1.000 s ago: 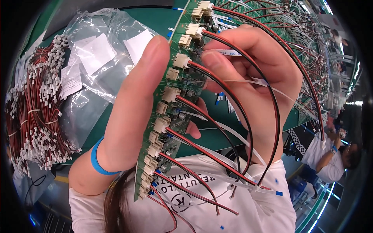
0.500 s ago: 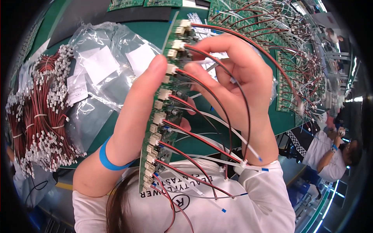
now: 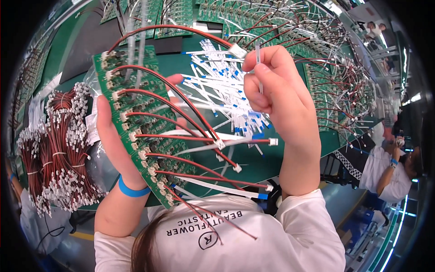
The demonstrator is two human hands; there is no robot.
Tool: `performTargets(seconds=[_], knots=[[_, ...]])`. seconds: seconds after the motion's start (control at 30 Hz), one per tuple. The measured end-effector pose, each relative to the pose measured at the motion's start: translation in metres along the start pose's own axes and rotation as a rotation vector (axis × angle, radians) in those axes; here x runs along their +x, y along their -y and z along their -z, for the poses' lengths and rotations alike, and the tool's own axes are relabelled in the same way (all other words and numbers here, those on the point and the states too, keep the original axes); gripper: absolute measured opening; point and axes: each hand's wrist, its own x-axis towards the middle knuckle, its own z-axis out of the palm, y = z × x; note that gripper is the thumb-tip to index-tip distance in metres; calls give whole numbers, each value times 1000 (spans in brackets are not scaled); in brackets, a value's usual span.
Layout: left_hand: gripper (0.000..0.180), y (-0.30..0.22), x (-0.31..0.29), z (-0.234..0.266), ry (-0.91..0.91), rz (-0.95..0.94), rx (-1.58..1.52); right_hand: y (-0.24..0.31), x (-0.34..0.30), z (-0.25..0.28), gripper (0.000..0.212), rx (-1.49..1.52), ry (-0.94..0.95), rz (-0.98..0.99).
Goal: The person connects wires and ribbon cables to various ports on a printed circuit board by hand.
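My left hand (image 3: pixel 111 136) grips a long green circuit board (image 3: pixel 149 56) along its near-left edge, with its fingertips showing past the far side. The board is tilted, with its component face turned up. White sockets line one edge, and red-and-black cables run from them to loose white plugs. Several flat white ribbon cables hang from the board as well. Off to the right, clear of the board, my right hand (image 3: pixel 283 90) pinches a thin white ribbon cable (image 3: pixel 258 52) between thumb and forefinger. Beside its fingertips is a white plug (image 3: pixel 237 51) on one red-and-black cable.
A loose pile of white ribbon cables with blue ends (image 3: pixel 222 86) lies on the green table behind the board. Tied red cable bundles (image 3: pixel 54 149) lie at left, by clear plastic. Wired circuit boards (image 3: pixel 326 97) spread across the back and right. Another person (image 3: pixel 385 177) sits at far right.
My right hand has drawn back from the board to the right and now visibly pinches a ribbon cable. The board has swung left and turned its face up, uncovering the ribbon pile.
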Motion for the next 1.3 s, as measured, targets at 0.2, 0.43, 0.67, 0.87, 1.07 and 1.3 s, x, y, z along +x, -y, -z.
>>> performTargets(seconds=[0.2, 0.43, 0.67, 0.87, 1.07, 1.3], knots=[[77, 5, -3, -12, 95, 178, 8, -1, -1, 1, 10, -42, -2, 141], [77, 10, -5, 13, 157, 366, -6, -6, -2, -3, 11, -203, -53, 291], [59, 6, -9, 2, 209, 326, 166, -6, -9, -17, 20, -415, -7, 377], [61, 10, -14, -11, 123, 380, 312, -15, -4, -17, 20, -515, -66, 595], [62, 13, -13, -10, 88, 382, 331, -24, 1, -17, 19, -573, -81, 709], [61, 12, -16, -14, 55, 366, 386, -21, 2, -17, 22, -684, -82, 789]])
